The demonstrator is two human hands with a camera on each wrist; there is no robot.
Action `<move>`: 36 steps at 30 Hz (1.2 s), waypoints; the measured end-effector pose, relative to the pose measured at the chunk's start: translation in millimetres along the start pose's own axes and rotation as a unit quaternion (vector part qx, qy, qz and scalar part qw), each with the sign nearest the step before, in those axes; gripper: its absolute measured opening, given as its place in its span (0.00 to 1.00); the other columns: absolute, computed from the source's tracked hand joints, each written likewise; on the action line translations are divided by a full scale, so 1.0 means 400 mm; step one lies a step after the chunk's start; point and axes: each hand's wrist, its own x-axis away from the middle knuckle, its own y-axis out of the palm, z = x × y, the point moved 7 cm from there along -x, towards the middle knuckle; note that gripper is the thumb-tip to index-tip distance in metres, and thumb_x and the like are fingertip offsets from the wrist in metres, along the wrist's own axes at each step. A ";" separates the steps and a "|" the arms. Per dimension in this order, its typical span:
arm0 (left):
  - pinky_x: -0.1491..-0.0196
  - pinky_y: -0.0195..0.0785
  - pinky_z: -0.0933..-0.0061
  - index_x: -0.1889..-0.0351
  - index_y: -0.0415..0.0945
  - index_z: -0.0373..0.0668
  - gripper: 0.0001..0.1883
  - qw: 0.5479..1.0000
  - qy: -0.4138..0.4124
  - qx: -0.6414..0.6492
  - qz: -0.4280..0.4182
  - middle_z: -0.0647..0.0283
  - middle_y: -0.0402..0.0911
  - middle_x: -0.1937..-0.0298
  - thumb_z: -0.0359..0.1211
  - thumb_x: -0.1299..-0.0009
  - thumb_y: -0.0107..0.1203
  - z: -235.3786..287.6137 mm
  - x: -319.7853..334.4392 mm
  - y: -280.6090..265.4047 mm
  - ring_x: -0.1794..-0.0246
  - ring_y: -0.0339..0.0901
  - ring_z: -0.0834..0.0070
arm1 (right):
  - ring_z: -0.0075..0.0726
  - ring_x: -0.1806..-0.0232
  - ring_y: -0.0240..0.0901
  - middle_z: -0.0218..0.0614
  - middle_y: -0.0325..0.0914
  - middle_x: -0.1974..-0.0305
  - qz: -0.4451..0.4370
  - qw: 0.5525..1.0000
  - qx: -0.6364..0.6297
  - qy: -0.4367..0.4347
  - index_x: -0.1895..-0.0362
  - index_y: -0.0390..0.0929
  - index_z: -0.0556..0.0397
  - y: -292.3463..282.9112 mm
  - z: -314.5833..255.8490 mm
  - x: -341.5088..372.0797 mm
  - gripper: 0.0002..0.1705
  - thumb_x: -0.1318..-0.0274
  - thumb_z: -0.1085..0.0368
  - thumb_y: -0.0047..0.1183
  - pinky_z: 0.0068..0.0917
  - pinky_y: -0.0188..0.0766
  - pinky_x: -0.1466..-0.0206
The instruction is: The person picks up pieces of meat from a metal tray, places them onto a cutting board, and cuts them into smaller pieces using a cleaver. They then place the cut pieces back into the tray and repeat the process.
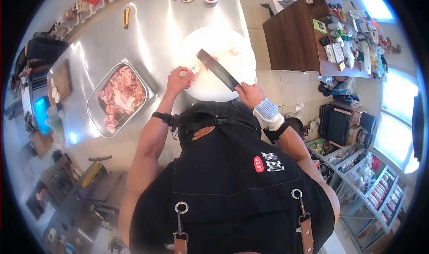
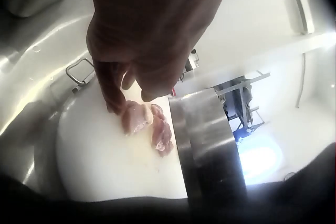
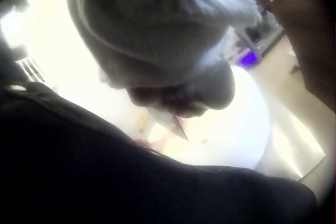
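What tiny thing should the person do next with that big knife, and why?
Perhaps edge the left hand back slightly before any chop: it holds raw meat on the white cutting board, close beside the cleaver that the right hand grips.

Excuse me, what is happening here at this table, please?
A person's left hand holds a piece of meat on a white board, and a second piece lies beside it. The right hand grips a cleaver; whether it touches the board is unclear. More meat lies in a tray to the left.
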 end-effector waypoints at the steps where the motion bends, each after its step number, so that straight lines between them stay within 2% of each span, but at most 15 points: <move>1: 0.63 0.80 0.71 0.47 0.86 0.39 0.19 0.997 0.032 -0.061 0.040 0.56 0.90 0.66 0.46 0.23 0.66 0.001 0.007 -0.017 0.70 0.87 0.71 | 0.70 0.66 0.83 0.56 0.84 0.73 -0.005 1.000 0.007 -0.011 0.59 0.81 0.53 0.004 -0.008 -0.005 0.21 0.22 0.49 0.53 0.60 0.80 0.58; 3: 0.61 0.81 0.68 0.46 0.86 0.40 0.20 0.971 0.096 -0.182 0.118 0.57 0.90 0.65 0.46 0.23 0.67 0.014 0.025 -0.044 0.71 0.87 0.66 | 0.69 0.67 0.84 0.54 0.84 0.74 -0.014 0.999 0.021 -0.032 0.59 0.80 0.52 0.010 -0.025 -0.013 0.20 0.21 0.49 0.53 0.59 0.80 0.59; 6: 0.55 0.83 0.62 0.45 0.86 0.41 0.20 0.955 0.175 -0.183 0.154 0.57 0.90 0.60 0.46 0.26 0.69 0.041 0.060 -0.034 0.64 0.88 0.60 | 0.66 0.69 0.85 0.51 0.84 0.75 -0.028 0.995 0.073 -0.056 0.59 0.81 0.51 0.015 -0.058 -0.023 0.20 0.21 0.48 0.52 0.59 0.81 0.60; 9: 0.53 0.83 0.58 0.46 0.87 0.43 0.18 0.928 0.282 -0.166 0.178 0.59 0.89 0.54 0.44 0.27 0.70 0.090 0.096 0.000 0.56 0.88 0.59 | 0.64 0.69 0.86 0.51 0.84 0.75 -0.032 0.992 0.105 -0.067 0.58 0.81 0.51 0.035 -0.067 -0.037 0.21 0.21 0.48 0.51 0.58 0.82 0.60; 12: 0.52 0.82 0.58 0.49 0.89 0.44 0.15 0.869 0.394 -0.247 0.168 0.59 0.89 0.50 0.40 0.28 0.70 0.102 0.104 0.023 0.51 0.87 0.59 | 0.64 0.69 0.86 0.51 0.85 0.75 -0.052 0.991 0.109 -0.059 0.57 0.81 0.52 0.041 -0.078 -0.045 0.21 0.20 0.47 0.50 0.58 0.83 0.59; 18: 0.51 0.82 0.60 0.53 0.90 0.43 0.11 0.909 0.345 -0.201 0.115 0.58 0.89 0.52 0.34 0.31 0.72 0.079 0.082 0.015 0.54 0.87 0.56 | 0.64 0.67 0.87 0.53 0.85 0.73 -0.081 0.988 0.124 -0.053 0.57 0.82 0.53 0.036 -0.078 -0.042 0.22 0.20 0.47 0.50 0.58 0.83 0.58; 21: 0.51 0.82 0.60 0.53 0.89 0.41 0.11 0.902 0.371 -0.185 0.121 0.58 0.89 0.53 0.33 0.32 0.72 0.078 0.080 0.014 0.54 0.87 0.56 | 0.64 0.66 0.87 0.53 0.85 0.73 -0.085 0.987 0.119 -0.066 0.57 0.82 0.53 0.032 -0.087 -0.048 0.22 0.20 0.47 0.50 0.58 0.83 0.59; 24: 0.51 0.82 0.59 0.54 0.88 0.41 0.11 0.908 0.361 -0.175 0.120 0.58 0.90 0.53 0.32 0.32 0.72 0.068 0.075 0.010 0.53 0.87 0.55 | 0.64 0.67 0.87 0.53 0.85 0.73 -0.086 0.988 0.110 -0.068 0.58 0.82 0.53 0.038 -0.089 -0.060 0.23 0.20 0.47 0.50 0.58 0.83 0.59; 33: 0.55 0.81 0.60 0.52 0.89 0.38 0.14 0.926 0.321 -0.170 0.105 0.57 0.90 0.54 0.36 0.30 0.73 0.075 0.062 0.006 0.57 0.89 0.58 | 0.60 0.68 0.88 0.49 0.86 0.74 -0.104 0.979 0.160 -0.065 0.58 0.80 0.55 0.057 -0.152 -0.090 0.22 0.18 0.50 0.47 0.54 0.84 0.61; 36: 0.55 0.83 0.61 0.49 0.89 0.39 0.15 0.928 0.312 -0.178 0.095 0.56 0.90 0.53 0.37 0.28 0.72 0.080 0.057 0.003 0.58 0.90 0.59 | 0.64 0.71 0.86 0.52 0.84 0.77 -0.076 0.984 0.138 -0.083 0.61 0.78 0.55 0.080 -0.152 -0.118 0.22 0.19 0.50 0.50 0.57 0.83 0.64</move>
